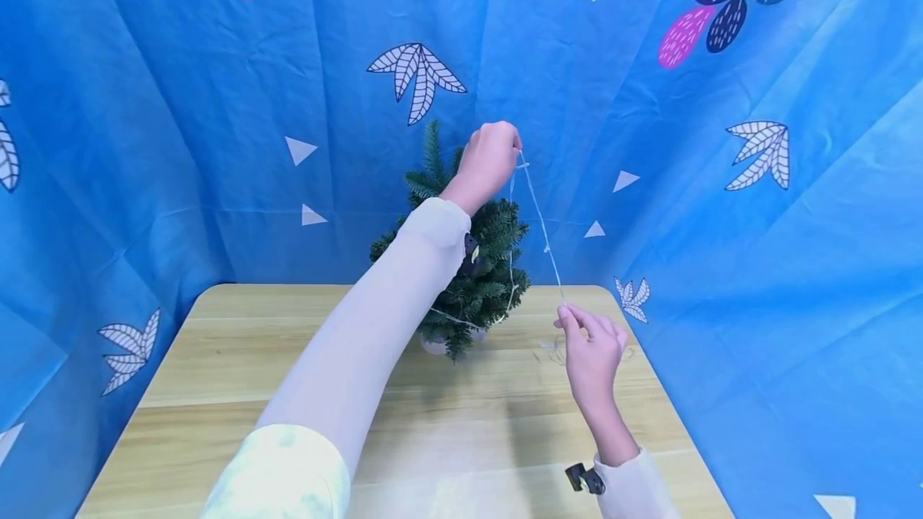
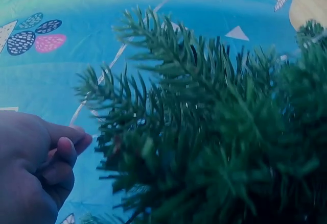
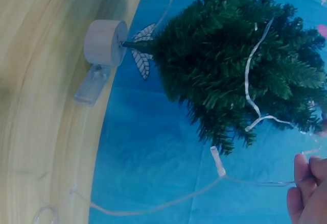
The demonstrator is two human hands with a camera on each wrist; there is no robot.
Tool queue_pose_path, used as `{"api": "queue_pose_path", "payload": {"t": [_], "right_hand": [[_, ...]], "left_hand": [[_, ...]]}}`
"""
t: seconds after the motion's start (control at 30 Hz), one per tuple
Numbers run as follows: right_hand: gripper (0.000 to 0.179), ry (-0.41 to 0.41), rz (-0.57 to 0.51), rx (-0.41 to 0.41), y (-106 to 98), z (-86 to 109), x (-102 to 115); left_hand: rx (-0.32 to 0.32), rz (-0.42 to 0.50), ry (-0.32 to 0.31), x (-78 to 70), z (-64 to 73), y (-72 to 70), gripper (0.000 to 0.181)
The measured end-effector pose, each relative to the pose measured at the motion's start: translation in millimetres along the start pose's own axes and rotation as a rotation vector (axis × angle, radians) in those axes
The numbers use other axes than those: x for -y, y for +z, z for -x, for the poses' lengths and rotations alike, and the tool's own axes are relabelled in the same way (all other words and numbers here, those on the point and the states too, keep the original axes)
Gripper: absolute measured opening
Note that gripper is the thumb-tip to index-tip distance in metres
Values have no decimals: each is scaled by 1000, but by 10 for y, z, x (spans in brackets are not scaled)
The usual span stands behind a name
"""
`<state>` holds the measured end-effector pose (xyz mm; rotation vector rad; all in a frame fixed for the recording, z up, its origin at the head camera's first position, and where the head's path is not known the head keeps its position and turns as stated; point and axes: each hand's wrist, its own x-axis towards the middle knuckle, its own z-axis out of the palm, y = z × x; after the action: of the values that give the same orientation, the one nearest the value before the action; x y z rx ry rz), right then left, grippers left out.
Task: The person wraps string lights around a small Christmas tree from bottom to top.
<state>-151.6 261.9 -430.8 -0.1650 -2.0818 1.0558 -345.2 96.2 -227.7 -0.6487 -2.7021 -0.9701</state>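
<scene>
A small green artificial Christmas tree (image 1: 493,243) stands on the table, with a thin string of fairy lights (image 1: 546,245) looped partly around it. Beside the upper part of the tree, my left hand (image 1: 486,158) pinches the string, seen also at the branches in the left wrist view. Lower down and to the right, my right hand (image 1: 593,347) pinches the same string between thumb and fingertips. The length between both hands looks taut. More wire crosses the lower branches. My left arm hides part of the tree in the head view.
In the right wrist view, the round wooden base (image 3: 104,43) has a clear plastic box (image 3: 92,84) beside it. Loose wire lies on the wooden table (image 1: 288,359) near my right hand. A blue patterned cloth (image 1: 238,102) hangs behind and at both sides.
</scene>
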Motion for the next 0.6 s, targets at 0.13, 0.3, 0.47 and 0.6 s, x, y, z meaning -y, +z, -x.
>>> {"api": "queue_pose_path", "payload": {"t": [0.13,0.3,0.47,0.6], "right_hand": [[14,-48,-22,-27,-35,29,64],[13,-66,-44,-45,-66,61,135],[13,-69,-61,-50,-87,76,181],[13,-70,-65,-55,-92,71,208]], "left_hand": [[7,-58,26,25,43,-73,29],[100,-83,39,81,104,-179,29],[234,-126,39,124,169,-231,33],[280,-158,31,111,230,-278,27]]}}
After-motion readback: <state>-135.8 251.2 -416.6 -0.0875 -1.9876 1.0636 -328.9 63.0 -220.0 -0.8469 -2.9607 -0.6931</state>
